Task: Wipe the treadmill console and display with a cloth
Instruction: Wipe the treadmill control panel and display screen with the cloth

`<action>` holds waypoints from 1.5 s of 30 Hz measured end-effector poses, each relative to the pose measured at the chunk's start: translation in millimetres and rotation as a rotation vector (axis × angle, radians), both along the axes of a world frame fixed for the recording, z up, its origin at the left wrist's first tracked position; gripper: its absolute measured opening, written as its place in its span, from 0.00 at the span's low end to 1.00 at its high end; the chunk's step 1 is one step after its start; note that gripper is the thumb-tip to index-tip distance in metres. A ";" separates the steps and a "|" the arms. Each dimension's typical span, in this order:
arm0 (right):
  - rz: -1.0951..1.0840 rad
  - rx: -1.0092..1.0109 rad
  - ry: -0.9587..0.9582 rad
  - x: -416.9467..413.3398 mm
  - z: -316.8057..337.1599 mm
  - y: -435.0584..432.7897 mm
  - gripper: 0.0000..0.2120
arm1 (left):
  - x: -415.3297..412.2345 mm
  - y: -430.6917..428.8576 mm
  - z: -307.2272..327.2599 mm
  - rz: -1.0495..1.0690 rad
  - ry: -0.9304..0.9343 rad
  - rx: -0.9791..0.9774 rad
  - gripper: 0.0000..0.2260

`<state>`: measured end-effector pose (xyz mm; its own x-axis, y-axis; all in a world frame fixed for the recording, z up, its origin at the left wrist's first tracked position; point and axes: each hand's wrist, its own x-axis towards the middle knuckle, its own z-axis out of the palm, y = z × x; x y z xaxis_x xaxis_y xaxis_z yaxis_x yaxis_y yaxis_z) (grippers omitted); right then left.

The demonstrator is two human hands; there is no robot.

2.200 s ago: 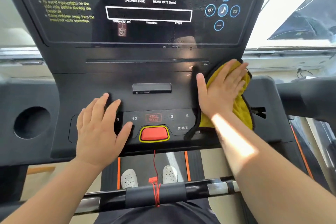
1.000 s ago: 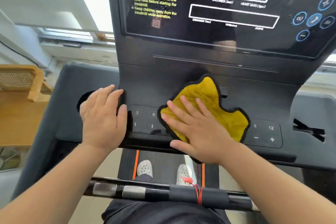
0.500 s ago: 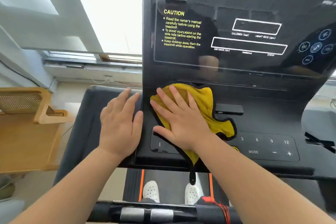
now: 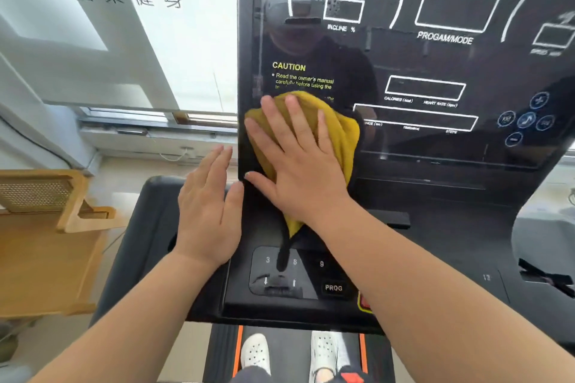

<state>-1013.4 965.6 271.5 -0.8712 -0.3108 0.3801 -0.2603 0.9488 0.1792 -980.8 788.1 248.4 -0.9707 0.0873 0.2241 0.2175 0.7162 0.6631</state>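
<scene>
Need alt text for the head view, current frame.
A right hand presses a yellow cloth flat against the lower left of a treadmill display, covering part of the caution text. The left hand rests open beside the console.

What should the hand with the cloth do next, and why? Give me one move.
Probably sweep the yellow cloth rightward across the display. The right hand presses it flat over the lower-left corner, covering part of the CAUTION text, while the glass to the right shows specks. The left hand rests beside the console's left edge, clear of that path.
</scene>
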 end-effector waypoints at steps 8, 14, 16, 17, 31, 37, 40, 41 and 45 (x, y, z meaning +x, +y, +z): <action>-0.208 -0.022 0.145 7.7 1.2 77.6 0.40 | -13.5 23.5 21.2 -0.020 0.019 0.186 0.29; -0.175 -0.069 0.186 -32.3 47.2 55.1 0.37 | -16.8 18.4 26.4 -0.033 -0.022 0.258 0.28; -0.145 -0.043 0.192 -42.8 58.1 41.6 0.35 | -18.1 14.1 28.7 -0.042 -0.024 0.276 0.26; -0.130 -0.035 0.191 -45.6 60.4 35.4 0.35 | -18.0 12.2 29.7 -0.048 -0.025 0.288 0.25; -0.098 0.034 0.145 6.8 -3.0 72.8 0.32 | -22.1 22.2 36.3 -0.075 0.013 0.214 0.30; -0.269 -0.078 0.233 -39.5 57.5 79.1 0.36 | -26.3 19.2 40.0 -0.058 0.010 0.222 0.27; -0.267 -0.096 0.240 -53.7 72.0 56.9 0.37 | -26.7 18.5 40.7 -0.064 0.014 0.233 0.28; -0.256 -0.098 0.235 -55.7 72.8 49.5 0.37 | -26.9 18.8 40.1 -0.061 0.017 0.238 0.28; -0.139 -0.070 0.192 -52.0 62.3 25.1 0.36 | -26.9 20.7 37.7 -0.036 0.035 0.257 0.27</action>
<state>-1065.4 990.7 333.9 -0.8136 -0.1602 0.5589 -0.0938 0.9849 0.1458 -1007.7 808.7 286.2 -0.9592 0.0577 0.2767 0.2659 0.5162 0.8142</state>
